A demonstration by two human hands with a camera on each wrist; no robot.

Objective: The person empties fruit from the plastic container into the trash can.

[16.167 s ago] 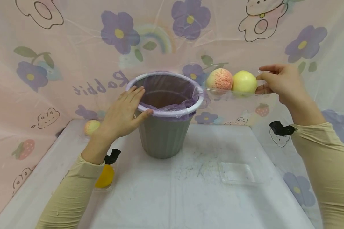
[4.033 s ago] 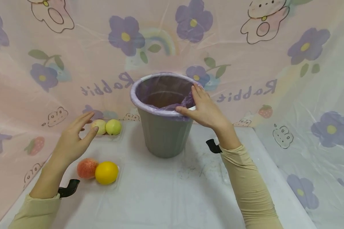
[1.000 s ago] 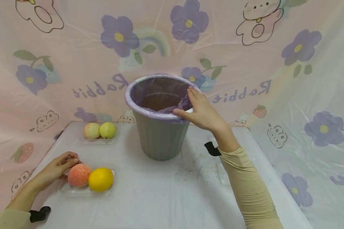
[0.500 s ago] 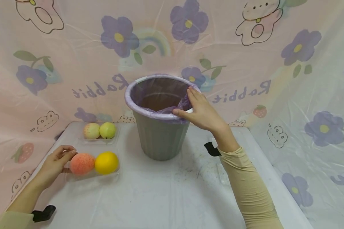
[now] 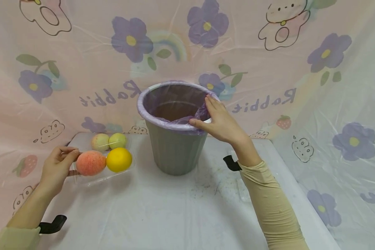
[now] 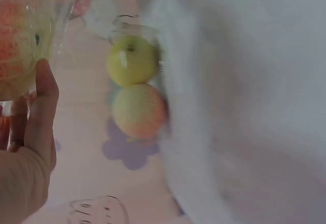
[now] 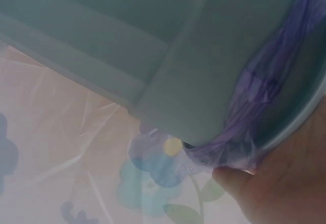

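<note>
My left hand [image 5: 54,170] pinches the left end of a transparent plastic tray [image 5: 104,177], held tilted above the table. On it sit a reddish peach [image 5: 91,163] and a round yellow fruit [image 5: 119,160]. In the left wrist view, the thumb and fingers grip the tray's edge beside the peach [image 6: 18,40]. My right hand [image 5: 222,121] rests on the right rim of a grey bin [image 5: 176,149], its fingers reaching over the edge. A thin purple bag [image 5: 175,121] lines the bin and folds over its rim; in the right wrist view, the bag [image 7: 254,91] bunches near the hand.
Behind the lifted tray, a pale peach [image 5: 100,142] and a green apple [image 5: 117,141] lie in another transparent tray. A further transparent container [image 5: 244,189] is partly covered by my right forearm. A patterned curtain [image 5: 259,83] hangs behind the white table [image 5: 162,215].
My left hand, loose above the front tray four seconds ago, has gripped its left end, lifted it and moved it toward the back. My right hand stays on the bin rim.
</note>
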